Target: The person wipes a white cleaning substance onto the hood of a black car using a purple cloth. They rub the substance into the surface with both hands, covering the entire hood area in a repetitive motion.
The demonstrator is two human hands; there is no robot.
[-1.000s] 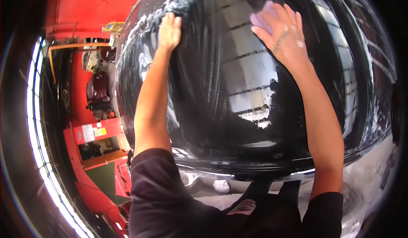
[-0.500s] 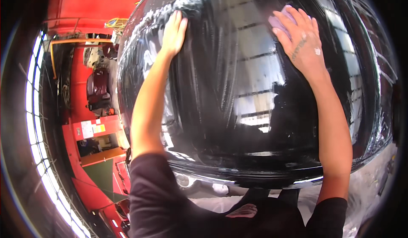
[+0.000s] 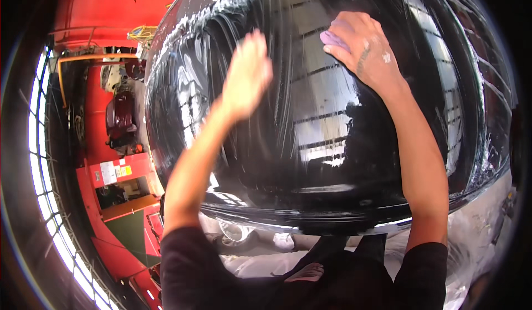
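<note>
A large, glossy black curved panel (image 3: 260,160), which looks like vehicle bodywork, fills the middle of the head view. White streaky residue (image 3: 235,4) lies along its far left part, and thinner smears run down its surface. My right hand (image 3: 368,49) is closed round a soft purple pad (image 3: 336,40) against the far right part of the panel; white flecks show on the back of the hand. Over the left part of the panel is my left hand (image 3: 247,77), blurred, its fingers stretched out and nothing visible in them. Whether it touches the panel, I cannot tell.
Left of the panel stand a dark red seat-like object (image 3: 121,116), an orange metal frame (image 3: 83,58) and a red cabinet (image 3: 88,185) with papers on it. A coiled yellow cable (image 3: 142,33) lies farther back. Pale, crumpled sheeting (image 3: 471,232) spreads below at the right.
My right hand has slid left with the purple pad, its fingers now curled more tightly round it. My left hand has moved right and nearer to me.
</note>
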